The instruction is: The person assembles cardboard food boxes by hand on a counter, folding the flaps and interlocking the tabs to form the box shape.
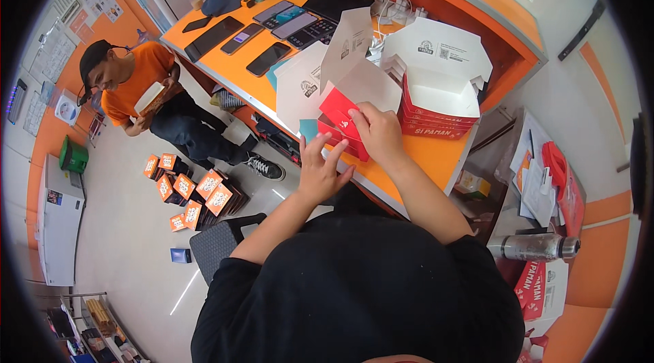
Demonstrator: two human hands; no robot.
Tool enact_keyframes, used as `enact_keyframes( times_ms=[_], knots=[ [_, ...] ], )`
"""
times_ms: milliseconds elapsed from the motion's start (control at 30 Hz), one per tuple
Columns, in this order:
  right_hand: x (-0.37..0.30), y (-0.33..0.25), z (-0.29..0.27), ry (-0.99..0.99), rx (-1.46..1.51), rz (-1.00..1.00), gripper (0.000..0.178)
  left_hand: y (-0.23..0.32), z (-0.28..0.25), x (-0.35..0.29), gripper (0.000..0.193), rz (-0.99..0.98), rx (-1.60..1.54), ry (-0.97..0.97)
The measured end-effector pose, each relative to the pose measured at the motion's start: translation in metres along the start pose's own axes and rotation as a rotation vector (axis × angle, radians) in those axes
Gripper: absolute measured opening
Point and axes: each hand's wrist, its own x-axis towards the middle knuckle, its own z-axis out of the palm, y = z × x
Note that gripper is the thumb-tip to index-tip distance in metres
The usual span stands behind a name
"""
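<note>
A partly folded red-and-white cardboard box (335,102) stands at the front edge of the orange-topped table, its white lid panels spread up and back. My right hand (379,132) pinches a red flap of this box between thumb and fingers. Just left of it, my left hand (323,173) has its fingers apart in front of the red side wall; whether the fingertips touch the card I cannot tell. To the right of my right hand rises a stack of folded boxes (439,121) of the same kind, the top one with its white lid raised.
Several phones (268,59) and a black laptop (336,2) lie on the table (178,34), with cables and chargers behind. At left stands a person in orange (144,83) holding a white container. Orange-topped packs (216,194) are piled on the floor. A metal bottle (535,247) lies at right.
</note>
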Motion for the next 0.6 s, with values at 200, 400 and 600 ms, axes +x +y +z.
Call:
enact_keyframes(
  times_ms=[200, 400, 600],
  knots=[
    [0.009, -0.013, -0.019, -0.037, 0.148, 0.154, 0.018, -0.016, 0.002, 0.007, 0.076, 0.051, 0.145, -0.198],
    [0.016, -0.014, -0.032, -0.068, 0.346, 0.18, 0.021, -0.023, 0.007, 0.024, 0.074, 0.217, 0.304, 0.01],
    [0.029, -0.004, -0.04, 0.05, 0.416, 0.252, 0.022, -0.021, -0.007, 0.042, 0.058, 0.244, 0.08, -0.181]
  ],
)
